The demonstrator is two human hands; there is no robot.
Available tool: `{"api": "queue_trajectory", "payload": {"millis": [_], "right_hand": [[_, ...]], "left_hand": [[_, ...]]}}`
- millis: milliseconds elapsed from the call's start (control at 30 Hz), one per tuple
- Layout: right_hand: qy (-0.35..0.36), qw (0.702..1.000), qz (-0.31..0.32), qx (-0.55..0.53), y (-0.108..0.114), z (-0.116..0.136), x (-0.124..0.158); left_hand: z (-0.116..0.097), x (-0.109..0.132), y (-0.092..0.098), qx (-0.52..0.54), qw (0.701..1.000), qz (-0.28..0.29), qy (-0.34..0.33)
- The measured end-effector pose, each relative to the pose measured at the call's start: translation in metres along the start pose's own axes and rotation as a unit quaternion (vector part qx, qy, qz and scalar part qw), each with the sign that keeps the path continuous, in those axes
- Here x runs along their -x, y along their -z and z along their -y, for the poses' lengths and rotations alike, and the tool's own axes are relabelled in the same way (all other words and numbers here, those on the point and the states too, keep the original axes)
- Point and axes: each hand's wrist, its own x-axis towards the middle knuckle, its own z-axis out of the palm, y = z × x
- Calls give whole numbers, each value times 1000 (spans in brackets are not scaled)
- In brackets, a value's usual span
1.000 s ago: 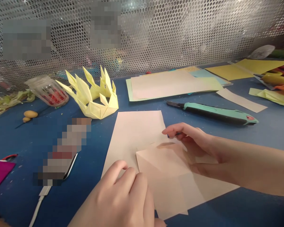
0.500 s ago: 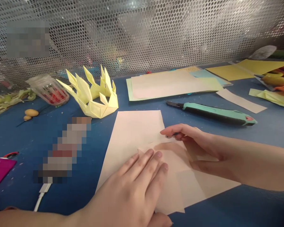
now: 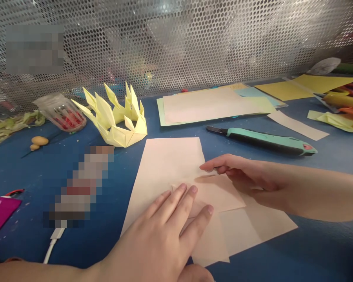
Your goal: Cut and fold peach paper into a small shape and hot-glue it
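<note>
Pale pinkish-white paper sheets (image 3: 164,164) overlap on the blue tabletop in front of me. My left hand (image 3: 164,231) lies flat across them, fingers spread, pressing on a smaller piece of the same paper (image 3: 220,194). To its right, my right hand (image 3: 238,174) hovers just over the papers with its fingers curled together. Something small and dark shows at those fingertips, too hidden to name. Beyond that hand rests a teal and black utility knife (image 3: 267,141), touched by neither hand.
A folded yellow paper crown (image 3: 122,135) stands at the back left beside a clear jar (image 3: 64,113) with red bits. Stacked paper sheets (image 3: 200,105) lie near the perforated metal screen (image 3: 176,43). A white cable (image 3: 50,250) runs from a blurred-out object at left.
My right hand has shifted slightly up and away from the small paper, uncovering more of it. My left index finger has spread a little to the right; the papers look unmoved.
</note>
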Motion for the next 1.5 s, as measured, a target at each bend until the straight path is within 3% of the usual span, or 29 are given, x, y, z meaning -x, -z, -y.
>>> {"api": "queue_trajectory", "payload": {"millis": [67, 233, 367, 700, 867, 933, 1067, 1300, 1500], "right_hand": [[-29, 997, 53, -41, -5, -3, -4], [-53, 996, -28, -72, -27, -7, -11], [-9, 997, -81, -14, -39, -4, -9], [-39, 996, -72, -34, -40, 3, -7], [-65, 995, -65, -39, -39, 7, -7], [-65, 995, -61, -40, -39, 7, -7], [-45, 996, -68, -28, -39, 3, -6], [-15, 997, -69, -41, -38, -2, -7], [34, 996, -69, -33, -37, 0, -6]], "left_hand": [[1, 0, 1, 0, 1000, 2, -4], [1, 0, 0, -13, 1000, -14, -1], [1, 0, -1, -22, 1000, -17, -3], [-9, 5, 21, -98, 994, -46, 9], [-16, 1, 27, -200, 977, -46, -50], [-15, -1, 28, -215, 972, -72, -54], [-5, -9, 28, -114, 985, -128, -36], [12, -23, 29, 5, 992, -111, 60], [18, -24, 24, 151, 977, -79, 126]]}}
